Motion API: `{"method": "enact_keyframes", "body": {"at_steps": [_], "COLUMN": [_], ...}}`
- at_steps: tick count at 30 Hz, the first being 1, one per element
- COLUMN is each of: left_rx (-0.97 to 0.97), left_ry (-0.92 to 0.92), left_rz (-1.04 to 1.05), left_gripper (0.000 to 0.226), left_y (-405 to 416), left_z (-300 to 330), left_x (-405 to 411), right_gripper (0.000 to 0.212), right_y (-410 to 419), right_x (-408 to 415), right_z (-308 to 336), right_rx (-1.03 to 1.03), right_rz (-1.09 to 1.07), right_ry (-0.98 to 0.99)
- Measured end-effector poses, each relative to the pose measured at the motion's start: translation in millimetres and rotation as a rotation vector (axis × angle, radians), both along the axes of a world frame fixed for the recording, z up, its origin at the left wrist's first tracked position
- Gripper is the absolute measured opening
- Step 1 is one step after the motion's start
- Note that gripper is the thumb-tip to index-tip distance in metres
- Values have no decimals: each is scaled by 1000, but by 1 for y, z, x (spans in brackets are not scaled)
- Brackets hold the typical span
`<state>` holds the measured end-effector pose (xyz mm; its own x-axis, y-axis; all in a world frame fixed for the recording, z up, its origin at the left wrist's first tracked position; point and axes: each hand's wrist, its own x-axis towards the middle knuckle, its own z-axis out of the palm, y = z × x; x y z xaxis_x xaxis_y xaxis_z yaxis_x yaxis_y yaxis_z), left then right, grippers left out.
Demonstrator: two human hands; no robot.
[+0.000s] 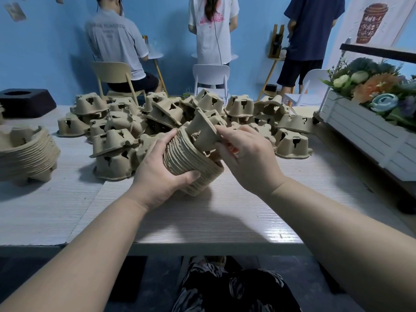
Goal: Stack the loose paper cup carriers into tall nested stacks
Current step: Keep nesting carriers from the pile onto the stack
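My left hand (161, 171) grips a nested stack of brown pulp cup carriers (186, 163), tilted and resting near the table's middle. My right hand (245, 154) holds a single loose carrier (203, 129) at an angle against the open top of that stack. Behind them lies a wide heap of loose carriers (171, 111), most upside down, spread across the far half of the table. A finished nested stack (24, 152) stands at the left edge.
A white table (213, 221) carries everything. A black block with a round hole (24, 102) sits at the far left. A white planter box with artificial flowers (369, 124) stands at the right. Three people and chairs are beyond the table by the blue wall.
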<state>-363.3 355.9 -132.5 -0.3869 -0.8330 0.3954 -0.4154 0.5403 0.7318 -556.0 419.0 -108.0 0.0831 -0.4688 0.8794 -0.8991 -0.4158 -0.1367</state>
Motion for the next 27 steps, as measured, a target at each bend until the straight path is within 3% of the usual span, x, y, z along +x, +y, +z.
{"method": "enact_keyframes", "body": {"at_steps": [12,18,22,27], "left_rx": [33,22,21,-2], "left_ry": [59,92,93,77], "left_rz": [-32,-42,-62,-133], "left_gripper": [106,96,102,96], "left_y": [-4,-2,-3,0], "left_z": [-3,-2,-3,0], "left_x": [3,4,0,-26], "right_gripper": [29,28,28,27], "right_y": [10,14,18,13], "right_x": [1,-2,-9,-47], "right_z": [-23,-32,-31,-21], "right_rx": [211,224,243,232], "right_rz": [88,54,79,-126], "right_ry": [14,-1,-17,-132]}}
